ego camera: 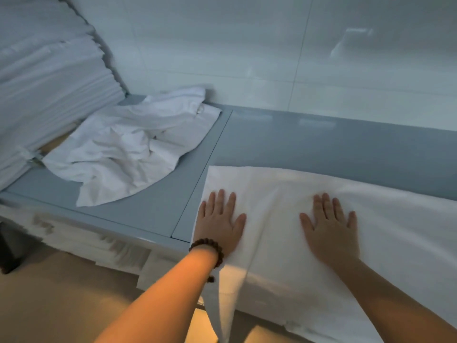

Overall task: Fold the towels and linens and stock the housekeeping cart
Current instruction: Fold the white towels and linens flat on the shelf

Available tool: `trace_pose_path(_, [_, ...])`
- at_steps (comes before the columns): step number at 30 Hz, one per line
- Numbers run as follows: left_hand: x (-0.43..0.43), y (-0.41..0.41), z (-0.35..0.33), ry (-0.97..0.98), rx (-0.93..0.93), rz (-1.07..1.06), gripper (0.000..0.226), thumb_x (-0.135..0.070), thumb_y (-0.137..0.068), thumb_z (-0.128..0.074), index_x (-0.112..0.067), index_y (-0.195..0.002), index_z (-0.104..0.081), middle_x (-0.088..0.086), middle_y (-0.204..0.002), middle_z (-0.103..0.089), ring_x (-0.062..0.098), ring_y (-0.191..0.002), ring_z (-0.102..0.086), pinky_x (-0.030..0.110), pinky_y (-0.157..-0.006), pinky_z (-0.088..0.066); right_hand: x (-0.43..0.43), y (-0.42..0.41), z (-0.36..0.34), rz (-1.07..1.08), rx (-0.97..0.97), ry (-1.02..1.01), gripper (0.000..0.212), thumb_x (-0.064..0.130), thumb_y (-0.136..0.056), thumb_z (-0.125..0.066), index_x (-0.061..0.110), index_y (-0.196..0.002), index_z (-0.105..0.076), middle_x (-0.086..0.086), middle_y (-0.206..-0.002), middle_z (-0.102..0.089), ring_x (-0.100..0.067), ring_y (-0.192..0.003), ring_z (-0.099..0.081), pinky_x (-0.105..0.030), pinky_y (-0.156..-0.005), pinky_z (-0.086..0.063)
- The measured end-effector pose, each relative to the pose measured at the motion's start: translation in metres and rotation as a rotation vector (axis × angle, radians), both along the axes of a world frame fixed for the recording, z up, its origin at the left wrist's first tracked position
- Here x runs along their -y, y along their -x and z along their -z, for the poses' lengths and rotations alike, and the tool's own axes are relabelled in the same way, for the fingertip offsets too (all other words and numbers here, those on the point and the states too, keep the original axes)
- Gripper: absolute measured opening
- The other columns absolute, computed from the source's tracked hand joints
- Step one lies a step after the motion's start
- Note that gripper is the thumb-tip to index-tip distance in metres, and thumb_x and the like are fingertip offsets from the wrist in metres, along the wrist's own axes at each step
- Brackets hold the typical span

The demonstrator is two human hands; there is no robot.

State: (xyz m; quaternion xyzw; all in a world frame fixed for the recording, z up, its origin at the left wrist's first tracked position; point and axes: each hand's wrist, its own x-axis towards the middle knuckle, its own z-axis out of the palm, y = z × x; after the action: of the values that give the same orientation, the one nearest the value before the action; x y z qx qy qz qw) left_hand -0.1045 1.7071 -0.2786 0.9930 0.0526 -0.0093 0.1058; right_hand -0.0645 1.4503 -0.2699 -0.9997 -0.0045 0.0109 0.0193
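Note:
A white towel [385, 229] lies spread on the grey table [321, 144], its near edge hanging over the table's front. My left hand [218, 221] presses flat on the towel's left end, fingers straight and spread; a beaded bracelet circles that wrist. My right hand [331, 229] lies flat on the towel's middle, fingers straight. A crumpled white linen [128, 147] sits on the table to the left, apart from both hands.
A tall stack of folded white linens [44, 78] rises at the far left. More folded white pieces [99, 246] show on a shelf under the table's front edge. A pale tiled wall [272, 45] backs the table. Tan floor lies below.

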Motion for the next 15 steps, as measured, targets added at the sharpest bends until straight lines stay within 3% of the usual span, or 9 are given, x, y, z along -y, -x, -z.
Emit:
trace_pose_path(7, [-0.034, -0.035, -0.008, -0.069, -0.053, 0.126, 0.065, -0.06, -0.096, -0.017, -0.036, -0.153, 0.002, -0.005, -0.162, 0.009, 0.015, -0.148, 0.011, 0.039, -0.12, 0.007, 0.003, -0.002, 0.006, -0.014, 0.016, 0.007, 0.073, 0.065, -0.091, -0.008, 0.027, -0.153, -0.003, 0.004, -0.162, -0.001, -0.017, -0.148, 0.0, -0.049, -0.118, 0.0])
trace_pose_path(11, [0.006, -0.036, -0.018, -0.053, 0.002, -0.047, 0.064, -0.048, -0.094, -0.028, -0.022, -0.151, -0.019, 0.012, -0.16, -0.012, 0.029, -0.148, -0.006, 0.051, -0.119, 0.002, 0.001, -0.001, 0.008, -0.006, 0.014, 0.009, 0.076, 0.067, -0.088, -0.004, 0.029, -0.153, -0.001, 0.003, -0.162, 0.0, -0.018, -0.148, 0.001, -0.049, -0.118, -0.001])
trace_pose_path(15, [0.059, -0.014, -0.005, -0.011, -0.033, 0.09, 0.078, -0.065, -0.085, -0.009, -0.028, -0.153, -0.003, 0.012, -0.161, 0.006, 0.032, -0.147, 0.01, 0.057, -0.113, 0.012, 0.002, -0.002, 0.008, -0.004, 0.006, 0.011, 0.077, 0.068, -0.086, -0.002, 0.031, -0.153, 0.0, 0.004, -0.162, 0.002, -0.018, -0.148, 0.002, -0.049, -0.118, 0.0])
